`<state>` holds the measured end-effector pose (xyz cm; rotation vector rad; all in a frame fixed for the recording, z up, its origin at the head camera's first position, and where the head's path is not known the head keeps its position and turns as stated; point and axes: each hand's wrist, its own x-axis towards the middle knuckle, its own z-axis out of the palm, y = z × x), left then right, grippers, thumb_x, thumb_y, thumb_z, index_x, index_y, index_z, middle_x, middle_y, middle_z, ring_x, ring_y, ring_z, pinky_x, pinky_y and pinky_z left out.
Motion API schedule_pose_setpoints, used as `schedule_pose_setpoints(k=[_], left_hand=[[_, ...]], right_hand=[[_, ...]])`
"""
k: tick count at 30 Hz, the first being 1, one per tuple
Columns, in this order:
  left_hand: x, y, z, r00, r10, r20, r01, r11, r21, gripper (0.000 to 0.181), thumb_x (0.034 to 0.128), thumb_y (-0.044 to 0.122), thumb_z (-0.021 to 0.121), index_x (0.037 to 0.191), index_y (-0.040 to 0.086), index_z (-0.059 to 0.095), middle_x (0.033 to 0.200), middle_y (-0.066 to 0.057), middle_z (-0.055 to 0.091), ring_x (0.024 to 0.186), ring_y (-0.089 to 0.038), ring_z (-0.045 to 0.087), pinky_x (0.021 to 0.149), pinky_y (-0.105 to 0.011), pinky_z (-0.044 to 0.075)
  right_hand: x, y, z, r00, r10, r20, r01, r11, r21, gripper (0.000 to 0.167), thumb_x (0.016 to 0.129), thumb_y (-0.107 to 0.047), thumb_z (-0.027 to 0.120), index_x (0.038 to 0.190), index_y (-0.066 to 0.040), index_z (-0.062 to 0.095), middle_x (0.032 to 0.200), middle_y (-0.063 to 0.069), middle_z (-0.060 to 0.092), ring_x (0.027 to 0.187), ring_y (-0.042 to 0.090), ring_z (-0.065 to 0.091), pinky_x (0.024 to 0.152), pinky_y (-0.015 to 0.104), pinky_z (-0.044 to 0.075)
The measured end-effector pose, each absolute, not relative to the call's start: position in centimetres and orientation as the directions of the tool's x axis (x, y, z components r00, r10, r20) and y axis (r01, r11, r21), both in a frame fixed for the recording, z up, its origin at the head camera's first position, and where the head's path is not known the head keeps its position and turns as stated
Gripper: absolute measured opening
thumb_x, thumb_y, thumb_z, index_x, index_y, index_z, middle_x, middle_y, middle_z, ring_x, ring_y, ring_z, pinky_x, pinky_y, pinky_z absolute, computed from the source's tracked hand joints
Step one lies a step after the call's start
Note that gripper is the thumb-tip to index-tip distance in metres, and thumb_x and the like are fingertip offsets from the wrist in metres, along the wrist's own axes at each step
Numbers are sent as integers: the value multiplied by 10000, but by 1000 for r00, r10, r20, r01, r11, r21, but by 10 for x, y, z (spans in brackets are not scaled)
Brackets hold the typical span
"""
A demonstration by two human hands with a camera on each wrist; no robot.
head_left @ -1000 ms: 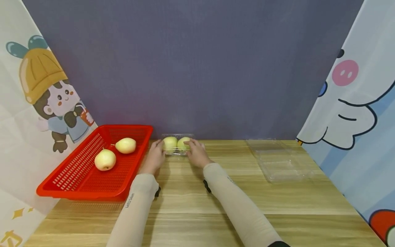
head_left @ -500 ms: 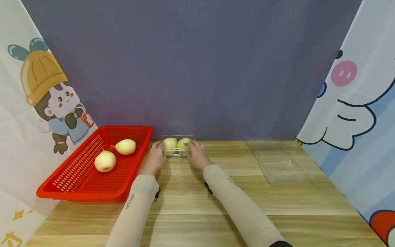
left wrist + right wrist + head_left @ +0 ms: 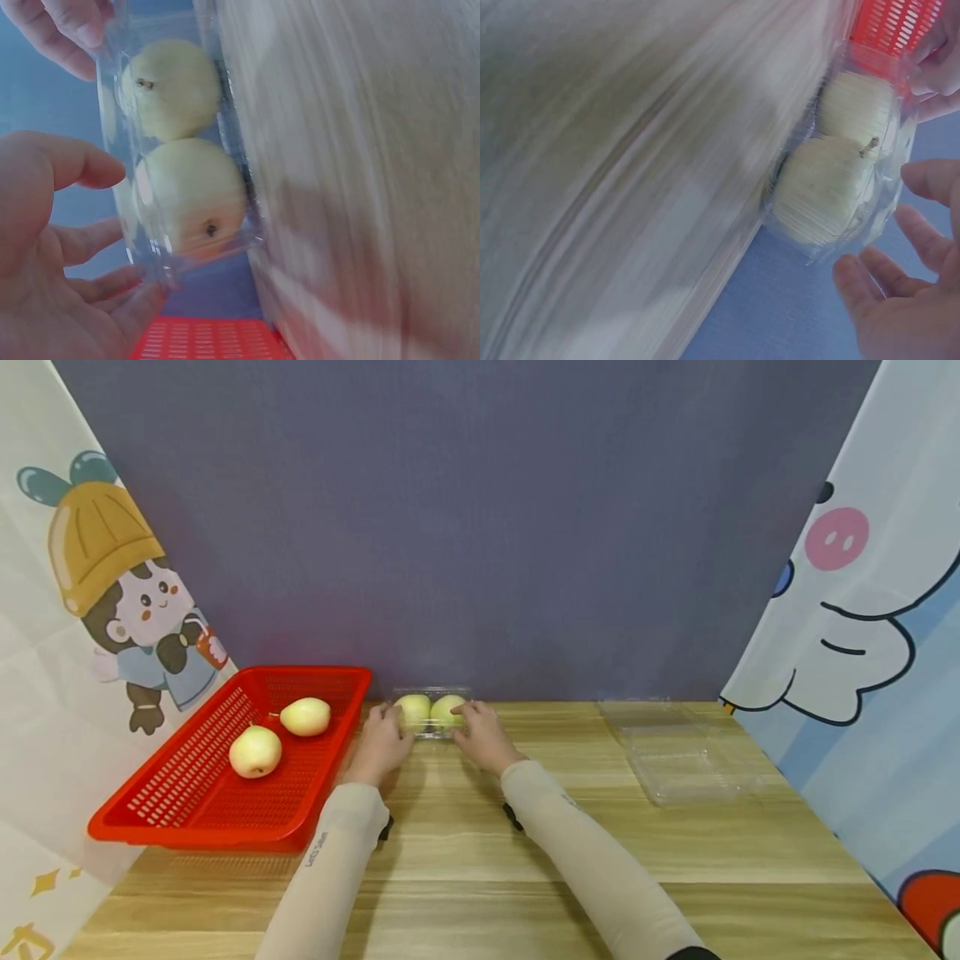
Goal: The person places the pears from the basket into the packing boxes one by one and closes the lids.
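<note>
Two boxed pears (image 3: 414, 712): pale yellow, rounded, side by side and touching, inside clear box (image 3: 433, 734).
Clear box: see-through plastic, shiny, on far edge of desk (image 3: 442, 893), in front of dark backdrop (image 3: 480, 527), just right of red basket (image 3: 225, 837).
Left wrist view only: small dark mark on each boxed pear; head view too far for these.
Right wrist view only: short brown stem on the nearer boxed pear.
Left hand (image 3: 381, 742): grip relaxed, thumb and fingers spread around near corner of box, not clenched.
Right hand (image 3: 483, 739): grip released, fingers spread at other end; firm contact cannot be told.
Basket pears (image 3: 255, 752): two, pale yellow, apart; head view only.
Second clear container (image 3: 690, 764): right side of desk, well apart from hands, head view only.
</note>
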<state>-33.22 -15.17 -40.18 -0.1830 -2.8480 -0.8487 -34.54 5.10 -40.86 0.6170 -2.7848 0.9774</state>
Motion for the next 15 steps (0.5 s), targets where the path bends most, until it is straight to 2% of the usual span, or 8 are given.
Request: schedule_pose_setpoints(k=[8, 15], left_hand=[[-322, -148, -395, -980, 73, 186, 156, 861, 484, 569, 957, 239, 612, 1418, -65, 475, 1431, -351, 363, 1294, -516, 396, 1064, -604, 361], [-309, -145, -384, -983, 87, 162, 150, 889, 433, 525, 963, 287, 587, 1380, -28, 538, 1372, -298, 474, 1232, -478, 483, 991, -606, 428]], right_hand=[[-339, 56, -406, -901, -338, 274, -435, 703, -563, 372, 966, -198, 684, 1303, -58, 611, 1319, 164, 573, 1130, 287, 558, 970, 412, 495], [-332, 63, -401, -884, -371, 285, -468, 711, -526, 341, 979, -249, 660, 1269, -72, 625, 1289, 123, 605, 1141, 271, 565, 987, 410, 479]])
